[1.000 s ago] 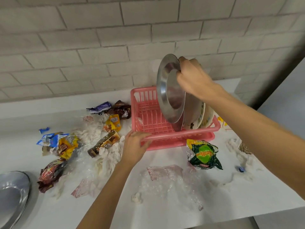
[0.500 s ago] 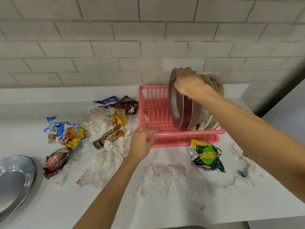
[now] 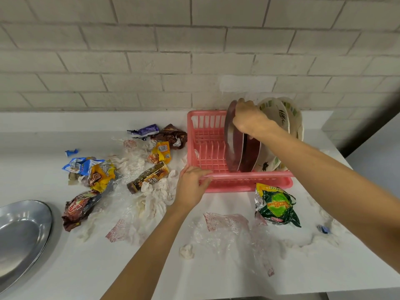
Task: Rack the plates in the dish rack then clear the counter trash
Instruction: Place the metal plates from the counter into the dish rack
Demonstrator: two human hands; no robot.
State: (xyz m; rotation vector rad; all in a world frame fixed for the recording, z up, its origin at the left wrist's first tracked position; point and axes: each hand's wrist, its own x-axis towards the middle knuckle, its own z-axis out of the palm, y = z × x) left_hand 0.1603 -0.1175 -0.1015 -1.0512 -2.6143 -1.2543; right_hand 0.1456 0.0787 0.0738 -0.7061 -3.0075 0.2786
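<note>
1. The right hand [image 3: 249, 121] is closed over the top rim of a steel plate [image 3: 232, 144], standing it on edge in the pink dish rack [image 3: 236, 182]; the pinch at the top looks chosen to steer the lower edge between the rack's ribs.
2. The left hand [image 3: 192, 185] clasps the rack's near rim at its left end, fingers curled over the edge, apparently to keep the light plastic from sliding under the plate's weight.
3. Just right of the steel plate stand a darker plate and then patterned cream plates [image 3: 281, 118], all upright and leaning together (the slots on the rack's left side are bare).
4. One more steel plate [image 3: 21, 234] lies flat at the far left of the table [image 3: 65, 267], well apart from the rack and likely next.
5. Wrappers [image 3: 95, 174], a green snack bag [image 3: 277, 206] and crumpled tissue [image 3: 155, 191] litter the table around the rack, not yet cleared.
</note>
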